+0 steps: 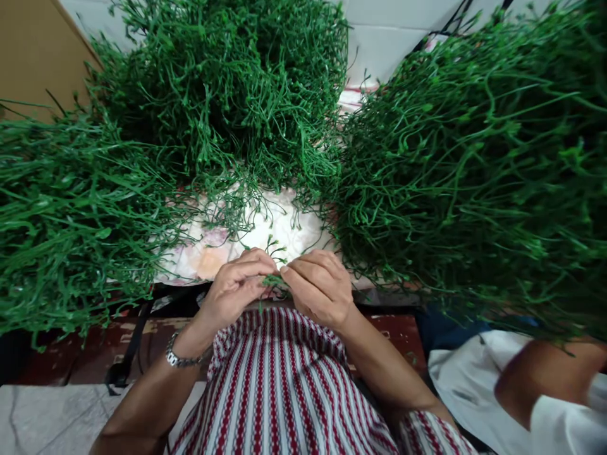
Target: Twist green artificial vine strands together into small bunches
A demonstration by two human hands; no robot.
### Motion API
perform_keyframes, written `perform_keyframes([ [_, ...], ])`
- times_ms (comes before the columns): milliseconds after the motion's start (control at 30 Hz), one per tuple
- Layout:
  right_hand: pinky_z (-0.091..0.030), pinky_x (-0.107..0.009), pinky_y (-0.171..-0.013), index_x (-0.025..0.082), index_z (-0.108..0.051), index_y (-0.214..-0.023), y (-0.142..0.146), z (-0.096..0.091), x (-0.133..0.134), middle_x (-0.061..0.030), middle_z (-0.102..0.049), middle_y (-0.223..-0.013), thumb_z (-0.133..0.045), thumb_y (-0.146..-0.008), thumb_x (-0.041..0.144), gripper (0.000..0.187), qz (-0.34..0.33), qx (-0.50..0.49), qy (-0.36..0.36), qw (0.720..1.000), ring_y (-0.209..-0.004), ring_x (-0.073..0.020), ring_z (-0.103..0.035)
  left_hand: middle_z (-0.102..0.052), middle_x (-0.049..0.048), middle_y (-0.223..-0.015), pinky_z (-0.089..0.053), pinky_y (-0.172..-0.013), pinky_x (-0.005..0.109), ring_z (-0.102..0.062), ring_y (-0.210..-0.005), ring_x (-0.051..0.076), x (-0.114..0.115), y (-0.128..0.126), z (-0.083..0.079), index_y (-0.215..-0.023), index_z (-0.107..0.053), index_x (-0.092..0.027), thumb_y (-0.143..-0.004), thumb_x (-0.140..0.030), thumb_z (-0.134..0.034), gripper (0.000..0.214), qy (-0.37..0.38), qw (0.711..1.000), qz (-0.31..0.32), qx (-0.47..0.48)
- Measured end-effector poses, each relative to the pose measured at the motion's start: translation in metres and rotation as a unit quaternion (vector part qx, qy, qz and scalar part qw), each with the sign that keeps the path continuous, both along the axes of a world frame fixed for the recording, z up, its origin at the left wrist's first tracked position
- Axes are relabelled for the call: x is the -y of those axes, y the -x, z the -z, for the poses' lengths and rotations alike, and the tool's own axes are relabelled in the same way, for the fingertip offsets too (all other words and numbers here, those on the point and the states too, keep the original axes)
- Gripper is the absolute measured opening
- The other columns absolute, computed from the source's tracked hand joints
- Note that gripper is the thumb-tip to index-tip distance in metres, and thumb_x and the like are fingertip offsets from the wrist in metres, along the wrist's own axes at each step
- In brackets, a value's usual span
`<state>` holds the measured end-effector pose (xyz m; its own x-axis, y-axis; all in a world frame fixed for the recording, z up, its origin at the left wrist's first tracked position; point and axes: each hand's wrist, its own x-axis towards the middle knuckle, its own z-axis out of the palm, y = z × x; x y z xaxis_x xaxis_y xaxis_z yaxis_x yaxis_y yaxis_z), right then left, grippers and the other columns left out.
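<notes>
Close in front of my striped shirt, both hands meet over the near edge of the flowered cloth [199,259]. My left hand [239,284], with a metal watch band at the wrist, pinches a small green sprig [274,280] between thumb and fingers. From the other side my right hand [322,284] is closed, its thumb and fingertip against the same sprig. Thin tips with little buds stick up between the hands; the rest is covered by my fingers. Loose green stems [237,212] lie on the cloth just beyond.
Big heaps of green stems surround the cloth: a left heap [71,221], a back heap [227,82] and a right heap [465,177]. Behind stands a white tiled wall [384,38]. At the lower right sits another person, whose arm [545,373] shows.
</notes>
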<state>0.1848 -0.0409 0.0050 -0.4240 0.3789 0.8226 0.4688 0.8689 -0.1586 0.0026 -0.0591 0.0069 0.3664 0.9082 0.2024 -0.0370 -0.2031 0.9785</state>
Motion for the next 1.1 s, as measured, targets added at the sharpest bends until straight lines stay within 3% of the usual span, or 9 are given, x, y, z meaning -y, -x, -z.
perform_keyframes([
  [167, -0.05, -0.029, -0.071, 0.016, -0.059, -0.092, 0.003, 0.0, -0.002, -0.0035, -0.064, -0.077, -0.062, -0.077, 0.013, 0.016, -0.003, -0.009, -0.028, 1.0, -0.077, -0.0136, -0.058, -0.054, 0.0063, -0.078, -0.039, -0.065, 0.03, -0.05, -0.075, 0.018, -0.001, 0.005, 0.002, -0.077, -0.067, -0.017, -0.082, -0.032, -0.055, 0.02, 0.093, 0.993, -0.014, 0.074],
  [333, -0.049, -0.029, -0.072, 0.015, -0.06, -0.094, 0.001, -0.004, -0.004, -0.0036, -0.064, -0.078, -0.067, -0.075, 0.014, 0.02, -0.024, 0.046, -0.016, 0.999, -0.076, -0.0134, -0.057, -0.048, 0.0025, -0.072, -0.035, -0.061, 0.027, -0.045, -0.068, 0.014, -0.003, 0.006, -0.009, -0.069, -0.062, -0.015, -0.076, -0.034, -0.062, 0.02, 0.173, 0.983, 0.045, 0.043],
  [433, -0.048, -0.031, -0.072, 0.014, -0.059, -0.097, 0.001, -0.001, -0.004, -0.0045, -0.064, -0.08, -0.064, -0.077, 0.015, 0.02, -0.033, 0.043, -0.005, 0.999, -0.077, -0.0146, -0.056, -0.047, 0.0015, -0.072, -0.036, -0.061, 0.026, -0.045, -0.068, 0.013, -0.002, 0.005, -0.01, -0.069, -0.06, -0.015, -0.074, -0.031, -0.065, 0.018, 0.2, 0.979, 0.026, 0.042],
  [567, -0.046, -0.032, -0.069, 0.012, -0.057, -0.101, -0.002, -0.001, 0.002, -0.0069, -0.062, -0.084, -0.06, -0.08, 0.016, 0.022, -0.042, 0.07, 0.108, 0.991, -0.077, -0.0155, -0.055, -0.051, 0.0014, -0.071, -0.037, -0.064, 0.026, -0.048, -0.071, 0.014, 0.002, 0.007, -0.006, -0.069, -0.059, -0.017, -0.076, -0.022, -0.062, 0.009, 0.099, 0.991, -0.083, -0.042],
  [700, -0.046, -0.04, -0.082, 0.013, -0.057, -0.108, -0.019, -0.017, 0.009, -0.011, -0.061, -0.101, -0.062, -0.078, 0.047, 0.047, -0.106, 0.14, 0.263, 0.949, -0.097, -0.022, -0.055, -0.056, 0.0012, -0.069, -0.039, -0.07, 0.029, -0.051, -0.073, 0.015, 0.008, 0.011, -0.003, -0.072, -0.059, -0.018, -0.078, -0.015, -0.058, 0.006, -0.043, 0.975, -0.125, -0.18],
  [767, -0.045, -0.041, -0.087, 0.013, -0.057, -0.109, -0.026, -0.026, 0.008, -0.011, -0.06, -0.105, -0.063, -0.077, 0.048, 0.048, -0.127, 0.074, 0.279, 0.949, -0.102, -0.0225, -0.054, -0.057, 0.0009, -0.068, -0.039, -0.069, 0.029, -0.051, -0.07, 0.015, 0.011, 0.012, -0.003, -0.074, -0.06, -0.017, -0.078, -0.014, -0.058, 0.006, -0.072, 0.971, -0.105, -0.201],
  [867, -0.047, -0.037, -0.087, 0.013, -0.057, -0.108, -0.023, -0.031, 0.002, -0.0092, -0.06, -0.103, -0.062, -0.08, 0.028, 0.032, -0.167, -0.02, 0.27, 0.948, -0.1, -0.0185, -0.056, -0.059, 0.0011, -0.069, -0.039, -0.068, 0.029, -0.052, -0.07, 0.014, 0.012, 0.01, -0.003, -0.078, -0.063, -0.017, -0.078, -0.01, -0.056, 0.009, -0.097, 0.969, -0.083, -0.211],
  [1000, -0.048, -0.033, -0.088, 0.01, -0.055, -0.11, 0.0, -0.019, -0.008, -0.011, -0.061, -0.104, -0.063, -0.08, 0.03, 0.037, -0.25, -0.017, 0.282, 0.926, -0.1, -0.0164, -0.056, -0.058, 0.0004, -0.066, -0.04, -0.067, 0.029, -0.052, -0.069, 0.014, 0.013, 0.01, -0.005, -0.078, -0.065, -0.018, -0.079, -0.012, -0.055, 0.011, -0.112, 0.967, -0.065, -0.219],
  [1100, -0.049, -0.03, -0.082, 0.007, -0.054, -0.109, 0.012, -0.005, -0.009, -0.0113, -0.061, -0.096, -0.064, -0.079, 0.035, 0.042, -0.263, -0.031, 0.297, 0.918, -0.092, -0.0153, -0.056, -0.059, 0.0002, -0.065, -0.041, -0.066, 0.03, -0.052, -0.067, 0.014, 0.015, 0.012, -0.004, -0.075, -0.066, -0.019, -0.079, -0.018, -0.059, 0.008, -0.108, 0.971, -0.07, -0.199],
])
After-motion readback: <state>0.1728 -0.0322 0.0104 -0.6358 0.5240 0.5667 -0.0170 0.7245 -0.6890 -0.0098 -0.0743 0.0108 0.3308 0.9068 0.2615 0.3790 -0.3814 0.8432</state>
